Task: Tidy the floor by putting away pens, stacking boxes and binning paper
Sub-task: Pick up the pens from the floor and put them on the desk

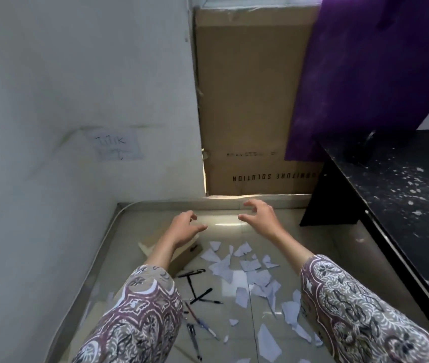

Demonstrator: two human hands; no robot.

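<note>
I have both hands out ahead of me in the middle of the frame, neither holding anything. The left hand (186,227) and the right hand (259,214) hang well apart with the fingers loosely curled and spread, thumbs turned toward each other. I read that as a ready pose before reaching down, since nothing has been gathered yet.

Everything I need lies lower in the frame than the hands. The small cardboard box (182,254) sits directly under my left wrist and forearm, partly hidden by them, near the left wall. The pens (200,297) are scattered below it in the lower centre, some crossing one another, between my two patterned sleeves. The torn paper scraps (247,279) are strewn to the right of the pens, spreading toward the lower right under my right forearm.

I see no bin in this view. The large carton (252,100) stands against the wall at upper centre, with the black table (404,184) on the right.
</note>
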